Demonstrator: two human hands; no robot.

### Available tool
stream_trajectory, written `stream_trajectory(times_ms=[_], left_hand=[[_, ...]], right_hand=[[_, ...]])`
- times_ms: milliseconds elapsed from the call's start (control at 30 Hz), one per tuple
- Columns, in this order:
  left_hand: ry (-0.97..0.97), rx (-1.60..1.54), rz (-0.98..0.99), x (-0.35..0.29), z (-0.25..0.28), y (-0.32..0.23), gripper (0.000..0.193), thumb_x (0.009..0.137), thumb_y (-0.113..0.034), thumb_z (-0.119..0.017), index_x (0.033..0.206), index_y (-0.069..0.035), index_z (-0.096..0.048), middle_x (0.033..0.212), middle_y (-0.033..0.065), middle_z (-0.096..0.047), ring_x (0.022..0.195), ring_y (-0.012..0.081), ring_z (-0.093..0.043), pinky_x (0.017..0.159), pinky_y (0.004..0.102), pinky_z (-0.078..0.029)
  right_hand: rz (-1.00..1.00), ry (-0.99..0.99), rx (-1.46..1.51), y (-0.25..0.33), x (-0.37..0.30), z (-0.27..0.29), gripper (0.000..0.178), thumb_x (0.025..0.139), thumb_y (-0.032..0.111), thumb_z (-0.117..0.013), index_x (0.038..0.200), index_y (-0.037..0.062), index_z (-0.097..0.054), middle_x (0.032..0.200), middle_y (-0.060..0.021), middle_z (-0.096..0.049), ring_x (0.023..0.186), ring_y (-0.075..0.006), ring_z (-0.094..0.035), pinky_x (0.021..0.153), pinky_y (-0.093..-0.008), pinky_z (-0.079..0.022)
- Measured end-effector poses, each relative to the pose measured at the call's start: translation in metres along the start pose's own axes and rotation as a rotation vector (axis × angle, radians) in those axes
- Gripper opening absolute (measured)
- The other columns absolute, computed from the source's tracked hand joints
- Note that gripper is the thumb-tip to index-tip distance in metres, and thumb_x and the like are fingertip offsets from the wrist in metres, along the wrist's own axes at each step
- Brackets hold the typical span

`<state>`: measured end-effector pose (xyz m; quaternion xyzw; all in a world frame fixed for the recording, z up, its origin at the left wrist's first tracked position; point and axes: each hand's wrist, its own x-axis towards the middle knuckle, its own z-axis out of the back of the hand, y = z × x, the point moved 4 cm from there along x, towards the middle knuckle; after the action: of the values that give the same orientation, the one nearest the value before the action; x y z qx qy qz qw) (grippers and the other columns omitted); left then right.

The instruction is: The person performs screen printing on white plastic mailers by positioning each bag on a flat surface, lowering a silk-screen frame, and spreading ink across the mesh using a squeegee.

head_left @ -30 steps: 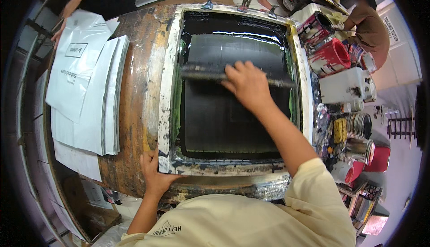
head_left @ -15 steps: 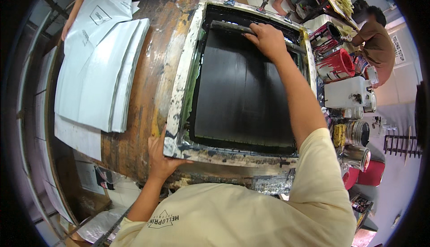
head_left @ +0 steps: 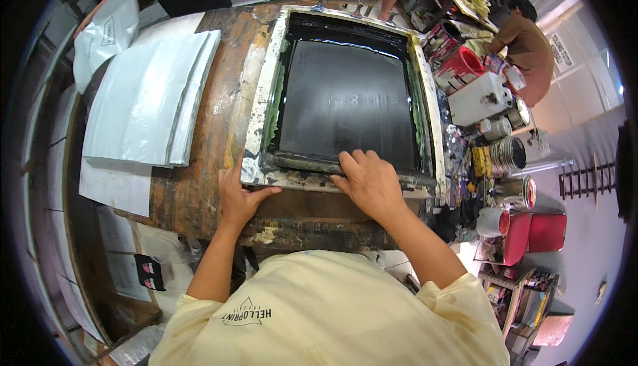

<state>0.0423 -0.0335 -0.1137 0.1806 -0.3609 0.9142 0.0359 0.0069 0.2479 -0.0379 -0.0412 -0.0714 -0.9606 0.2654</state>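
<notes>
A screen-printing frame (head_left: 262,100) with a pale, ink-stained rim lies on the wooden table in front of me. Black ink covers its mesh (head_left: 345,87), pooled thickest along the far end. My right hand (head_left: 372,183) wraps round a long dark squeegee (head_left: 302,162), which lies across the near end of the mesh. At the frame's near left corner, my left hand (head_left: 238,196) grips the rim, its thumb along the front edge and its fingers up the left side. What lies beneath the frame is hidden.
Left of the frame sits a stack of white plastic bags (head_left: 143,100) on a worn wooden table (head_left: 193,123). A person at the far left holds a printed white bag (head_left: 109,30). Ink cans (head_left: 508,153) and a white jerrycan (head_left: 478,99) crowd the right; another person stands beyond.
My right hand has drawn the squeegee from the far end of the mesh to the near end. My left hand stays at the corner. The other person's white bag has moved off the stack.
</notes>
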Motion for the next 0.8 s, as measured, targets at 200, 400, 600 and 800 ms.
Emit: stream_trajectory(times_ms=[200, 400, 600, 800], left_hand=[[-0.192, -0.558, 0.160, 0.025, 0.031, -0.046, 0.074, 0.083, -0.019, -0.095, 0.143, 0.004, -0.058, 0.122, 0.0077, -0.071, 0.122, 0.0188, -0.063, 0.109, 0.0346, -0.049], [-0.322, -0.716, -0.045, 0.087, 0.052, -0.092, 0.084, 0.092, -0.019, -0.085, 0.159, 0.003, -0.041, 0.147, 0.0175, -0.059, 0.136, 0.0285, -0.055, 0.119, 0.0448, -0.040], [0.292, 0.503, 0.004, -0.008, -0.030, -0.065, 0.109, 0.097, -0.077, -0.052, 0.169, 0.000, -0.025, 0.177, 0.0263, -0.011, 0.165, 0.0438, -0.001, 0.123, 0.0742, 0.006], [0.446, 0.522, 0.095, -0.017, -0.049, -0.061, 0.117, 0.092, -0.088, -0.046, 0.167, 0.001, -0.031, 0.176, 0.0229, -0.022, 0.166, 0.0428, -0.003, 0.121, 0.0762, 0.014]], right_hand=[[0.032, -0.226, -0.070, 0.012, 0.014, 0.088, 0.031, 0.092, 0.037, -0.075, 0.099, 0.0096, -0.062, 0.095, -0.0113, -0.062, 0.098, -0.0303, -0.064, 0.092, -0.0476, -0.052], [0.033, -0.676, -0.238, -0.003, 0.070, 0.181, 0.029, 0.091, 0.037, -0.069, 0.100, 0.0094, -0.068, 0.086, -0.0098, -0.065, 0.088, -0.0322, -0.065, 0.083, -0.0480, -0.041], [0.103, -0.748, -0.230, -0.015, 0.100, 0.214, 0.033, 0.094, 0.039, -0.065, 0.096, 0.0070, -0.073, 0.082, -0.0143, -0.069, 0.081, -0.0367, -0.069, 0.082, -0.0490, -0.044], [0.140, -0.840, -0.050, 0.003, 0.117, 0.259, 0.043, 0.097, 0.035, -0.059, 0.076, -0.0019, -0.066, 0.063, -0.0152, -0.064, 0.060, -0.0307, -0.065, 0.076, -0.0425, -0.054]])
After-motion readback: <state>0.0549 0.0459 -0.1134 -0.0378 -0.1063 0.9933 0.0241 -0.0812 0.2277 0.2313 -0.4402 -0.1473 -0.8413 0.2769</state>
